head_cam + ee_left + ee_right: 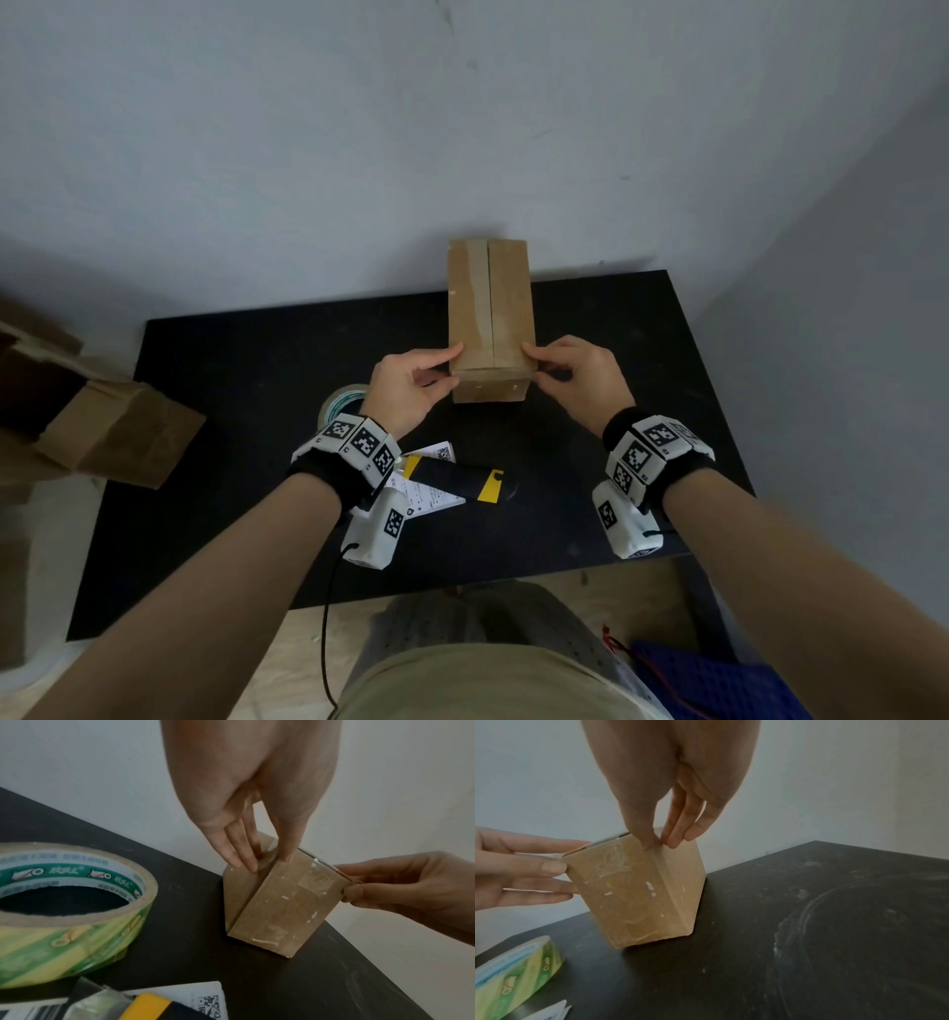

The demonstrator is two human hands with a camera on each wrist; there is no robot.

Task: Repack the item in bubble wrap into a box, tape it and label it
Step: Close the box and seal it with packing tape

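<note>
Head view: your box (490, 318), plain brown cardboard, flaps shut with a centre seam and a strip of clear tape along it, stands on the black bench (616, 370) toward the far edge by the wall. Your left hand (411, 385) and right hand (575, 375) pinch its two near top corners, thumb under, forefinger on top. Tape roll (341, 406), a label sheet (436, 493) and a black-yellow cutter (462, 480) lie nearer you; bare bench right of the box.

Left wrist view: your left fingers (239, 850) lie straight on the box's side, thumb on the top edge, so the corner is clamped between them. Old tape scraps shine on the front face. Tape roll sits just left, apart from the box.

Right wrist view: your right fingers (680, 829) nip the other corner, thumb at the front. Open scuffed bench runs right to its edge.
</note>
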